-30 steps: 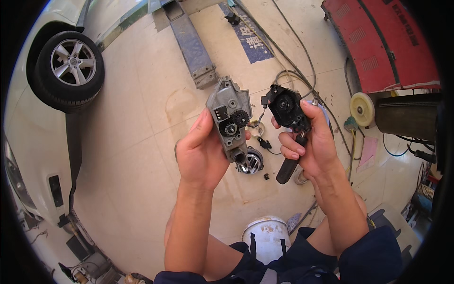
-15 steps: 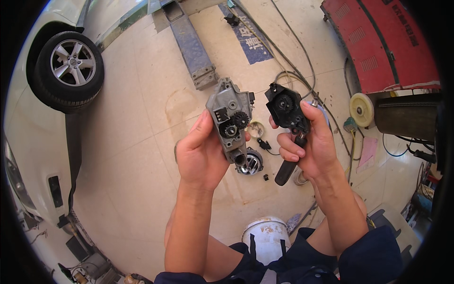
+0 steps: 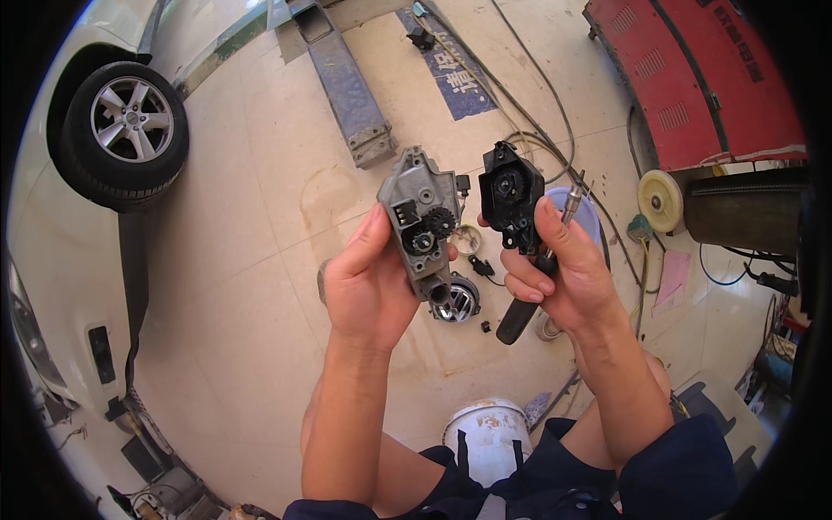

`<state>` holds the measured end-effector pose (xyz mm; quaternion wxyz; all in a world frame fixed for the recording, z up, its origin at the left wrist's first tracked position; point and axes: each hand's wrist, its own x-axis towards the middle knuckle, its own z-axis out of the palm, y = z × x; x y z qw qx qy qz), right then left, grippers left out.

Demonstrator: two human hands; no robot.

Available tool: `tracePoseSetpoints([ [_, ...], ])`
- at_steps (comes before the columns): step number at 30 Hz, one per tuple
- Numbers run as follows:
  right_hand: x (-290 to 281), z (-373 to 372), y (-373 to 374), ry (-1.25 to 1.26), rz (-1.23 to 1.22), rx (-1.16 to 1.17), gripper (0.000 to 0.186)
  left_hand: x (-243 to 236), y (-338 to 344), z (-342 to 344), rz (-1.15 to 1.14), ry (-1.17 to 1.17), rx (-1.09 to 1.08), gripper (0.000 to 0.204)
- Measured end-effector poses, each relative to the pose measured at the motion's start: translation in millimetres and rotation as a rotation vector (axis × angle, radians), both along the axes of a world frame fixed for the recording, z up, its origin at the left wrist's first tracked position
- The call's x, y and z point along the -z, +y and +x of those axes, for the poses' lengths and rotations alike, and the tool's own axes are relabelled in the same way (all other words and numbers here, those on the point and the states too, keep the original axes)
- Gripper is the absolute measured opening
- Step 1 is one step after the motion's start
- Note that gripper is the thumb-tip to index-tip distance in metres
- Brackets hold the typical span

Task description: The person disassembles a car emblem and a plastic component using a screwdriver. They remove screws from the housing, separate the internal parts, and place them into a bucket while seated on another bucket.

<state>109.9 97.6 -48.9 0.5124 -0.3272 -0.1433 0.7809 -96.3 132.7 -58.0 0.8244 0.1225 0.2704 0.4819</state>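
Note:
My left hand (image 3: 374,277) is closed round a grey metal gear housing (image 3: 424,192), its inner side facing me. Dark gears (image 3: 440,223) sit exposed in its middle, and a round opening shows at its lower end. In my right hand (image 3: 579,277) are two things. Thumb and fingers grip a black plastic cover (image 3: 511,191) by its right edge, with a round gear-like part inside it. The same hand also holds a screwdriver (image 3: 520,319) with a black handle, its metal shaft slanting up past the thumb. Housing and cover are apart, side by side.
On the floor below lie a round metal part (image 3: 459,300), a small dish (image 3: 469,239) and a black connector (image 3: 482,266). A white bucket (image 3: 487,414) stands close to me. A car wheel (image 3: 130,130) is at left, a lift arm (image 3: 342,87) ahead, a red cabinet (image 3: 685,82) and hoses at right.
The black cover has shifted slightly left and turned more upright in my right hand. The screwdriver's shaft now shows more clearly beside it. My left hand and the housing have barely moved.

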Motion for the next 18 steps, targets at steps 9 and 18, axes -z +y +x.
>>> tracePoseSetpoints([
  [9, 3.0, 4.3, -2.9, -0.065, -0.022, 0.002, 0.035, -0.5, 2.4, 3.4, -0.006, 0.036, -0.031, 0.039],
  [18, 1.0, 4.4, -1.4, 0.116, -0.002, -0.010, 0.051, -1.5, 0.7, 4.0, -0.005, 0.093, -0.082, 0.034],
])
